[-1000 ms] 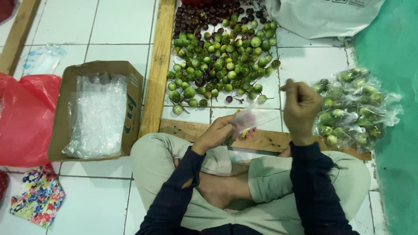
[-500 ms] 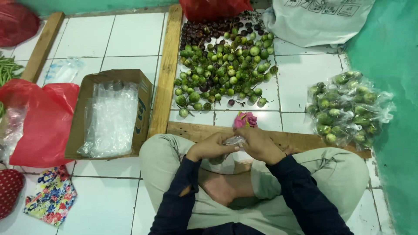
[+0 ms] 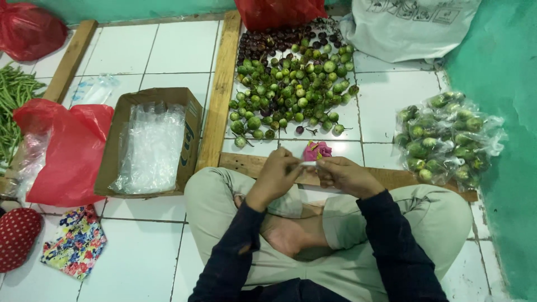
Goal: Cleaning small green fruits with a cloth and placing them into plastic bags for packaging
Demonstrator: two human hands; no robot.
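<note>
My left hand (image 3: 278,173) and my right hand (image 3: 345,174) meet over my crossed legs and pinch a small clear plastic bag (image 3: 308,164) between their fingertips. Just beyond the hands a small pink bundle (image 3: 316,150) lies on a wooden plank (image 3: 391,177). A heap of small round green eggplants (image 3: 291,92) spreads on the white tiles in front of me, with dark purple ones (image 3: 268,42) at its far side. Filled clear bags of green eggplants (image 3: 444,142) are piled to my right.
A cardboard box (image 3: 190,120) with clear plastic bags (image 3: 150,146) stands at my left, beside a red plastic bag (image 3: 70,154). Green beans (image 3: 12,103) lie far left. A long wooden plank (image 3: 219,92), a white sack (image 3: 408,28) and patterned cloths (image 3: 75,246) surround me.
My right hand came down from beside the filled bags to meet my left hand at the small plastic bag. The view has tilted up and shifted left.
</note>
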